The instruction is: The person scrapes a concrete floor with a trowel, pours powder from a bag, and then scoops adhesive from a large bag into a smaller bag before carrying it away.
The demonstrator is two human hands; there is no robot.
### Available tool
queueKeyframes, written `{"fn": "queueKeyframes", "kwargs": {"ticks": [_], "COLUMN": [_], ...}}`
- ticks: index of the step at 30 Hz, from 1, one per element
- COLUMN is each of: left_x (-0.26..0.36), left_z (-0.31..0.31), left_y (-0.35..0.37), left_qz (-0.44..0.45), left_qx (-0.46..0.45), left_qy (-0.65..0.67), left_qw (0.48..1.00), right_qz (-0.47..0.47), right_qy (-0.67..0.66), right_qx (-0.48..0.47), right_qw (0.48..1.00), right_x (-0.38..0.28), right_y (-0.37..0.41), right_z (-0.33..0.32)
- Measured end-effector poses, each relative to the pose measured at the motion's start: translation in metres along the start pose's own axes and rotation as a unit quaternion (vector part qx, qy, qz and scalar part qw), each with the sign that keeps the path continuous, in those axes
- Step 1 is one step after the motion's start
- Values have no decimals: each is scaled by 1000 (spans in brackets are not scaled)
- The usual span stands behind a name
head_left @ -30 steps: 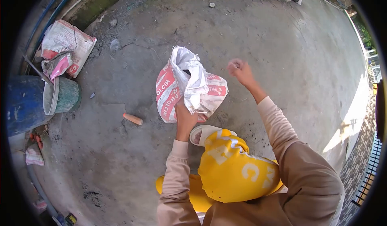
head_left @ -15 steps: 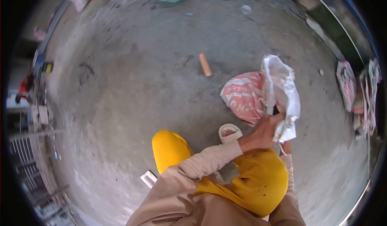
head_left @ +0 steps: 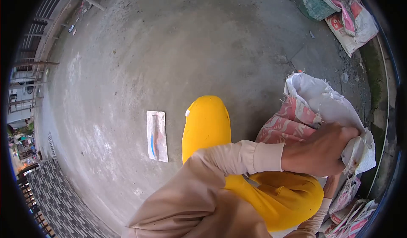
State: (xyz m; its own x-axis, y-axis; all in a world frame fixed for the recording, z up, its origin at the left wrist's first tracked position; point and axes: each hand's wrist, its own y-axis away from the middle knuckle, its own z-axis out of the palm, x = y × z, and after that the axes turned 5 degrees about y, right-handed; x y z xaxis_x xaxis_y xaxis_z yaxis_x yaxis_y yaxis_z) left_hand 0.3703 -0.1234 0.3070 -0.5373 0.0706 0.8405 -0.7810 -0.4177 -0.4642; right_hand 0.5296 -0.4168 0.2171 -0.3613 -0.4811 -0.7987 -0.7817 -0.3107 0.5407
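A pink-and-white woven sack [head_left: 292, 121] stands at the right of the view, its white mouth open and its rim frayed. My left hand [head_left: 320, 151] is closed round the near part of that rim, with the back of the hand upward. Below it, my right hand [head_left: 331, 185] shows only in part at the wrist; its fingers are hidden behind my left hand and the sack. My yellow-trousered knees are beside the sack. A flat trowel [head_left: 155, 136] with a long handle lies on the floor to the left of my knee.
Grey concrete floor [head_left: 169, 60] spreads ahead. A green tub [head_left: 316, 4] and a printed sack [head_left: 360, 28] are at the upper right, near a low mossy edge. More folded sacks [head_left: 354, 221] lie at the lower right. Railings and a patterned wall [head_left: 63, 200] line the left.
The view has swung left, bringing the whole trowel into sight. The sack and my left hand on its rim now appear larger and farther right. The orange stick-like object is no longer clearly seen.
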Motion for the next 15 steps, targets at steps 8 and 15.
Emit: {"fn": "queueKeyframes", "kwargs": {"ticks": [8, 15], "left_x": [32, -19], "left_z": [-116, -198], "left_y": [97, 141], "left_qz": [-24, -82], "left_qx": [267, 424], "left_qy": [-149, -267], "left_qw": [952, 861], "right_qz": [-56, -77], "right_qy": [108, 145], "right_qx": [-126, -211], "right_qw": [985, 964], "right_x": [-87, -128], "right_y": [-49, -80], "right_z": [169, 220]}}
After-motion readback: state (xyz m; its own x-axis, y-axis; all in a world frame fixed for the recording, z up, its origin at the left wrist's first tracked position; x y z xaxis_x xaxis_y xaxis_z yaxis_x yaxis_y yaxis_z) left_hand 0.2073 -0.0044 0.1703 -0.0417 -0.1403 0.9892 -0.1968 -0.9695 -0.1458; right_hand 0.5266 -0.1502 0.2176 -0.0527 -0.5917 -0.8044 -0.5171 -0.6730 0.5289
